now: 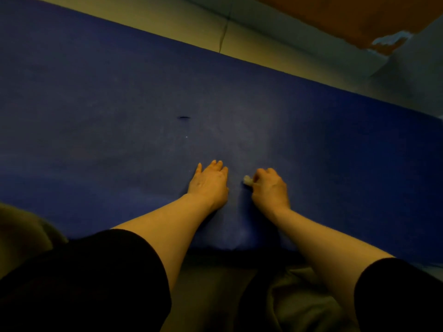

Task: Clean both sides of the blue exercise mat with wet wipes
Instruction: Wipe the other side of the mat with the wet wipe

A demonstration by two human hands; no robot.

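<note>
The blue exercise mat [119, 97] lies flat on the floor and fills most of the view, running from upper left to right. My left hand [209, 183] rests flat on the mat near its front edge, fingers straight. Just to its right, my right hand [270, 188] grips a small bunched white wet wipe [247, 180] and holds it down against the mat; only a bit of the wipe shows beyond the fingers. A paler, hazy patch spreads on the mat ahead of both hands.
A small dark slit or mark [183, 117] sits on the mat left of centre. Pale floor [191, 27] borders the mat's far edge, with an orange surface [335, 15] at top right. My dark sleeves and knees are at the bottom.
</note>
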